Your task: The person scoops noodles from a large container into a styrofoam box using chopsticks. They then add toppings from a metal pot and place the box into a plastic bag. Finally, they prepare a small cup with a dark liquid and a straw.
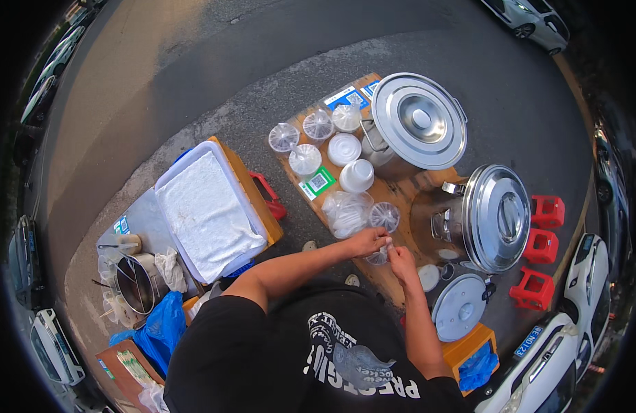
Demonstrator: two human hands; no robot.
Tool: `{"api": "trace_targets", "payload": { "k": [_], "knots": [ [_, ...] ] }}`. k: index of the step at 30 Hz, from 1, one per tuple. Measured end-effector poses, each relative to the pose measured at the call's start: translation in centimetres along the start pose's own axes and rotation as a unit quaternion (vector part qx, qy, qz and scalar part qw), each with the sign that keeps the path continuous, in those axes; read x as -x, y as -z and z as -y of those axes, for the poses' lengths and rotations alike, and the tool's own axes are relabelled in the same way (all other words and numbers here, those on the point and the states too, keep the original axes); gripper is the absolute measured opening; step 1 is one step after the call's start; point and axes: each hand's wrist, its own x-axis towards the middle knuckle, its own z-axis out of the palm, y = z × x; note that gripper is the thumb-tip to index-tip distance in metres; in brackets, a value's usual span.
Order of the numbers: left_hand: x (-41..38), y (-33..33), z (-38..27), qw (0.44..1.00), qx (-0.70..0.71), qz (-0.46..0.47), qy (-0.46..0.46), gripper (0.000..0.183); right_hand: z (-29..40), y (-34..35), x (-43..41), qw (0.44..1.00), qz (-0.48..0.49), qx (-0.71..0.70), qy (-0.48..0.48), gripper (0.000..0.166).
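My left hand (372, 242) and my right hand (401, 262) meet at the near edge of a wooden table (395, 290). Their fingers pinch the gathered top of a clear plastic bag (377, 257) around a round container, partly hidden below them. Just beyond stands another bagged container (384, 216), beside a bag of white plastic spoons or lids (348, 212). Farther off are a stack of white bowls (356, 176), a stack of round lids (344, 149) and several bagged containers (305, 159).
Two large lidded steel pots (419, 121) (498, 219) fill the table's right side, near a flat metal lid (459, 307). Red stools (532, 289) stand to the right. At left are a cloth-covered tub (210, 211) and a pot with ladles (140, 284). Parked cars surround the spot.
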Motion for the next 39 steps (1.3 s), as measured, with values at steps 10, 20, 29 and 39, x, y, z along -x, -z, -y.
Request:
{"api": "trace_targets", "payload": {
  "k": [10,20,29,39],
  "knots": [
    [-4.0,20.5,-0.5,0.894,-0.376,-0.215,-0.110,0.012,-0.2,-2.8,2.0,0.992,-0.045,-0.113,0.007,0.028],
    [-10.9,25.5,4.6,0.774,-0.611,-0.105,-0.126,0.013,-2.3,-3.9,3.3,0.989,-0.134,-0.056,0.038,0.027],
    [-12.4,25.5,5.0,0.758,-0.633,-0.080,-0.140,0.008,-2.8,-2.8,6.2,0.987,-0.141,-0.071,-0.024,0.026],
    [-13.4,27.0,2.1,0.856,-0.475,-0.142,-0.150,0.013,-4.5,-2.4,5.1,0.979,-0.141,-0.146,-0.013,0.023]
  ]
}}
